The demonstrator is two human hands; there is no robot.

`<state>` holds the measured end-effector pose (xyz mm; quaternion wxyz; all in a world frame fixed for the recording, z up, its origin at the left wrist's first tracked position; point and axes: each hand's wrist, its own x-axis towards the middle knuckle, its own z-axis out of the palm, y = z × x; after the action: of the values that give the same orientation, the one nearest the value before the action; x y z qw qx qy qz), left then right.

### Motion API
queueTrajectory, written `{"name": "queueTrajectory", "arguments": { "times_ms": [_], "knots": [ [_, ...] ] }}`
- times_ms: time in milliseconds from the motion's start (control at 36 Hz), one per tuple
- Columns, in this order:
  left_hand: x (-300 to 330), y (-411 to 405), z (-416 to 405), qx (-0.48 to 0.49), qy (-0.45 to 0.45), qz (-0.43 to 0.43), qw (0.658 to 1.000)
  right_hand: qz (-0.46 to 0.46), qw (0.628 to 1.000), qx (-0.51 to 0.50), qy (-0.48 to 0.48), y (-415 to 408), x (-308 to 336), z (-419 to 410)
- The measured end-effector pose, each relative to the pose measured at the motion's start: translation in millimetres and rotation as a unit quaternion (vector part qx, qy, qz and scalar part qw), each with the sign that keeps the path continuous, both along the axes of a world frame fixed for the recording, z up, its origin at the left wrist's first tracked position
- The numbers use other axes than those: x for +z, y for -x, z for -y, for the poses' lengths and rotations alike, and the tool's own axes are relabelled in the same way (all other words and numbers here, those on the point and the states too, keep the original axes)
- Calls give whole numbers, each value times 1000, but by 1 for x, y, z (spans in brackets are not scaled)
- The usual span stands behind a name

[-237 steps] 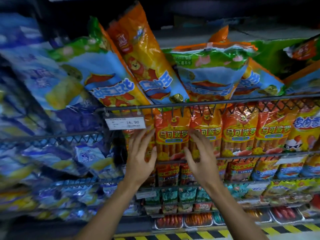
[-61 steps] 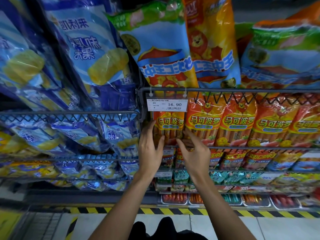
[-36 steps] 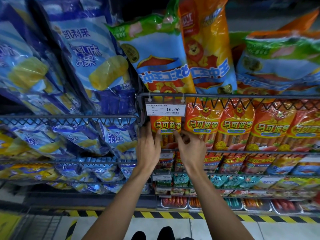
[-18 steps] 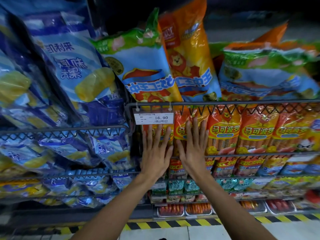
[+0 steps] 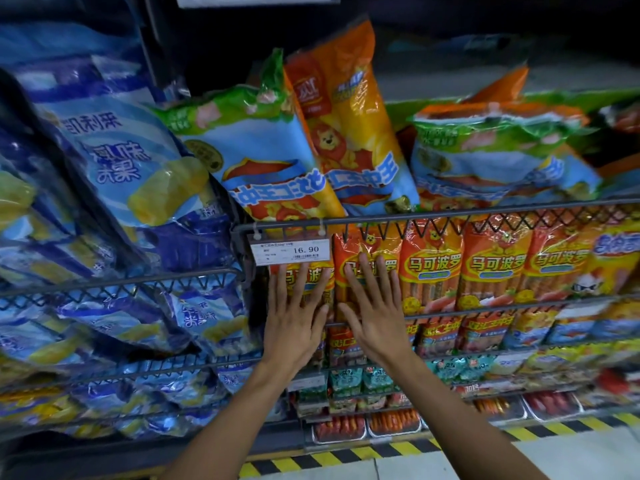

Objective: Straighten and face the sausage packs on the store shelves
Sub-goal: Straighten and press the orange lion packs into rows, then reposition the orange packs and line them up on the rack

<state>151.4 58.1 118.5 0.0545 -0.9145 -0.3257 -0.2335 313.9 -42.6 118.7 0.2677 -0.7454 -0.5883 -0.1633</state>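
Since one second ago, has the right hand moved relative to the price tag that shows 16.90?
Yes. The right hand was below the price tag, fingers curled on the leftmost pack; now it lies flat on the second sausage pack, further right of the tag.

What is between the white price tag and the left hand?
Nothing: in the head view the left hand lies flat on an orange sausage pack just under the price tag.

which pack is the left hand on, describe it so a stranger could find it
Find the white price tag reading 16.90 on the wire shelf rail. The sausage pack directly below it, under the left hand, is the leftmost of the orange row, partly hidden by the tag.
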Motion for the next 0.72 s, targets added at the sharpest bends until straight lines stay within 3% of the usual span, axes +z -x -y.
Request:
{"name": "queueTrajectory", "arguments": {
  "times_ms": [167,500,722],
  "knots": [
    [13,6,7,-2,10,12,1000,-28,999,23,-3,5,17,12],
    [34,46,20,-79,115,112,984,-190,979,57,39,13,65,64],
    [92,84,33,-105,166,161,967,-219,969,116,-29,26,136,94]
  ]
}}
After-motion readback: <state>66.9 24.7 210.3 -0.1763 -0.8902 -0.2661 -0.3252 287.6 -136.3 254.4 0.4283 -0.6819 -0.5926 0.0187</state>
